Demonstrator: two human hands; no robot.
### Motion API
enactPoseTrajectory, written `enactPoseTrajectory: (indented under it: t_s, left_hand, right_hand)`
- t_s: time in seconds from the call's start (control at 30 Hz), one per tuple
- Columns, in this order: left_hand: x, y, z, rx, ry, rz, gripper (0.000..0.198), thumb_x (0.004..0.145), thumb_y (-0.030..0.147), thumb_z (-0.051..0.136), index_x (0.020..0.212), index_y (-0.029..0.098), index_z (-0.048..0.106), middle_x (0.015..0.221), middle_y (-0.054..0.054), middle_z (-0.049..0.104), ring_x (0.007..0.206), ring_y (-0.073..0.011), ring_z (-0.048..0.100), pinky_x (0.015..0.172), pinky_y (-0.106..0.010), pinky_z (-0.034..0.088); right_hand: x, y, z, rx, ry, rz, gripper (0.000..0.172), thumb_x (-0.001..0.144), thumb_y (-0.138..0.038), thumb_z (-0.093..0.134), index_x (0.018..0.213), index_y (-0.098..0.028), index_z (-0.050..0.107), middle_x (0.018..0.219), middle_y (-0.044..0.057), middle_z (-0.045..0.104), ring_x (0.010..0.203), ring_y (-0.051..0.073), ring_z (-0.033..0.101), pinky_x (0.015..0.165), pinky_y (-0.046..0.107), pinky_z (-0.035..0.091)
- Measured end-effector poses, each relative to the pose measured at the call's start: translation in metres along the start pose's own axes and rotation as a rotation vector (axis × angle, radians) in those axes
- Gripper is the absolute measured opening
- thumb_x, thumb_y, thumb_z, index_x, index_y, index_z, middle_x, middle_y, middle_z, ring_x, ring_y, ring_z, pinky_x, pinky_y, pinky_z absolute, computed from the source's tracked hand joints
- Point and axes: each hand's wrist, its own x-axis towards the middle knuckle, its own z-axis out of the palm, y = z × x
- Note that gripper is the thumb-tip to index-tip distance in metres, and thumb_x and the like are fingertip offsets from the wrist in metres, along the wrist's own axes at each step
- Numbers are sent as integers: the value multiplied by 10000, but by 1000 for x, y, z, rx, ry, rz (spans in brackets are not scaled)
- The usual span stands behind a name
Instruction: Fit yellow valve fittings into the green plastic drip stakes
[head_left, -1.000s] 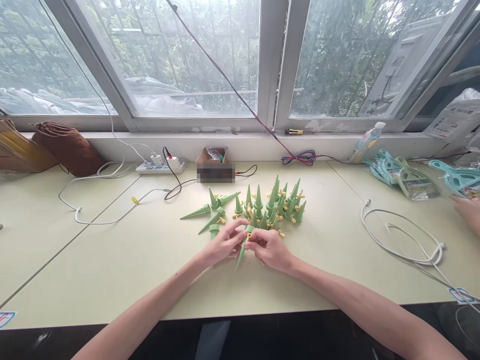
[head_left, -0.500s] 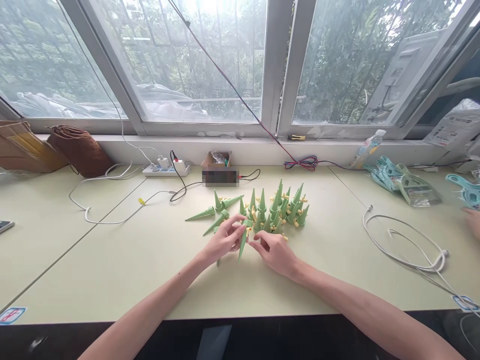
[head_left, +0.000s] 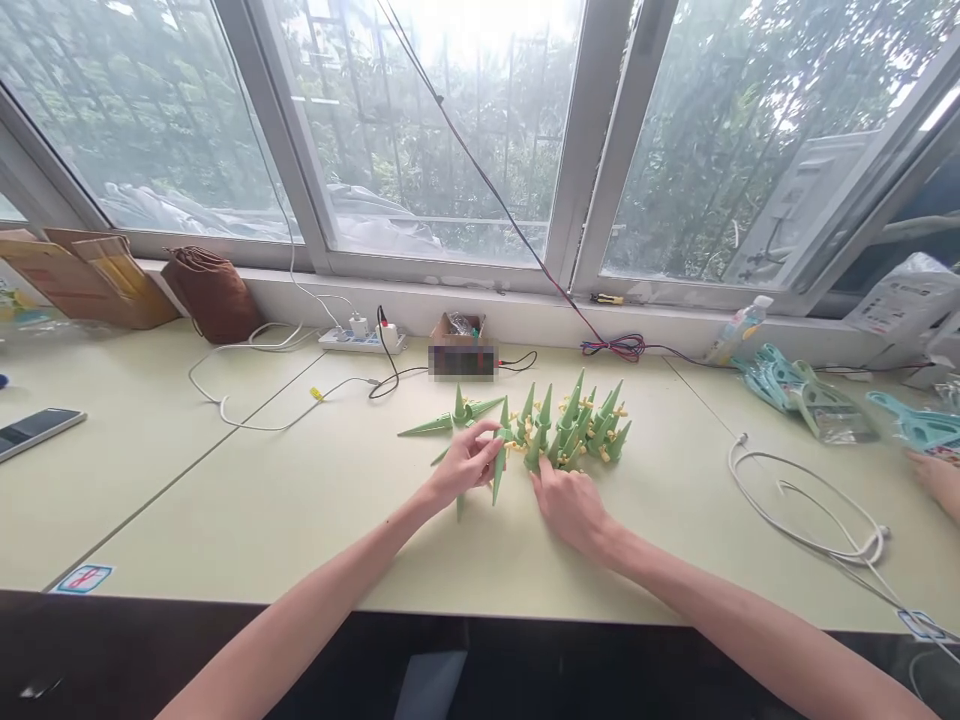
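Observation:
My left hand (head_left: 469, 462) pinches a green watering spike (head_left: 497, 482) with its point down. My right hand (head_left: 571, 505) reaches to the front left of a cluster of standing green spikes (head_left: 574, 410), several of them with small yellow valves. Its thumb and fingers close round the base of one upright spike (head_left: 535, 452). Left of the cluster, behind my left hand, more green spikes (head_left: 426, 425) lie on the table, with one standing among them. Part of another spike (head_left: 460, 507) shows below my left wrist.
At the back stand a power strip (head_left: 364, 342), a small cardboard box (head_left: 457, 328) and a bottle (head_left: 739, 330). A coiled white cable (head_left: 806, 540) and teal plastic pieces (head_left: 772, 375) lie to the right, near another person's hand (head_left: 937, 480). A phone (head_left: 41, 432) lies far left.
My right hand has moved from beside my left hand to the spike cluster. The left hand still holds its spike. The view has swung left, showing more of the phone.

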Motion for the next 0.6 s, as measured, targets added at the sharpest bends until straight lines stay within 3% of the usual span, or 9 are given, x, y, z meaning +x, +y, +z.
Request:
enactPoseTrajectory:
  t_s: [0.43, 0.6]
  left_hand:
    - [2, -2, -1, 1, -16, 6, 453, 821, 578, 648, 1032, 202, 510, 604, 36, 599, 348, -46, 393, 349, -177, 215]
    - [1, 0, -2, 21, -18, 22, 417, 848, 560, 626, 1043, 205, 526, 611, 24, 611, 366, -53, 403, 350, -174, 222]
  right_hand:
    - [5, -13, -8, -58, -85, 95, 308, 1012, -191, 366, 1246, -79, 532, 752, 133, 723, 716, 274, 733, 659, 310, 494]
    - [9, -13, -5, -89, -129, 161, 387, 976, -143, 411, 1345, -42, 471, 782, 150, 726, 739, 272, 730, 683, 323, 496]
